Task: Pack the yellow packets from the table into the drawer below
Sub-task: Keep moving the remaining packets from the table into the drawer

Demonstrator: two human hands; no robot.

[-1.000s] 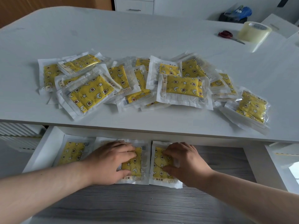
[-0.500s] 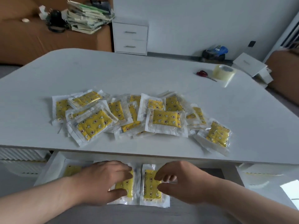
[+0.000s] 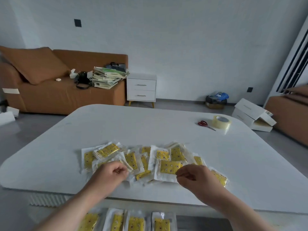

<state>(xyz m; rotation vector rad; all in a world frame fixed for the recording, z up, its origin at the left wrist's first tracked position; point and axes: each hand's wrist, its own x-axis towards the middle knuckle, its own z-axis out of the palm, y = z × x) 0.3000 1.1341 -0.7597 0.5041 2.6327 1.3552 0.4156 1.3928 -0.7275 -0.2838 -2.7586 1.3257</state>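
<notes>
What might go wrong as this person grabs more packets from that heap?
The packets overlap loosely, so pulling one with the left hand may drag neighbours along. The right hand hovers beside the rightmost packet, nearest the table edge; a nudge might knock it off, missing the drawer.

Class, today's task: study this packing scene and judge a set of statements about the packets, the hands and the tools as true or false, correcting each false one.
1. Yellow packets lie in a row in the drawer. True.
2. The scissors have blue handles. False: the handles are red.
3. The tape roll sits beside the scissors on the table. True.
4. The left hand and right hand are inside the drawer. False: both are over the pile of packets on the table.
</notes>
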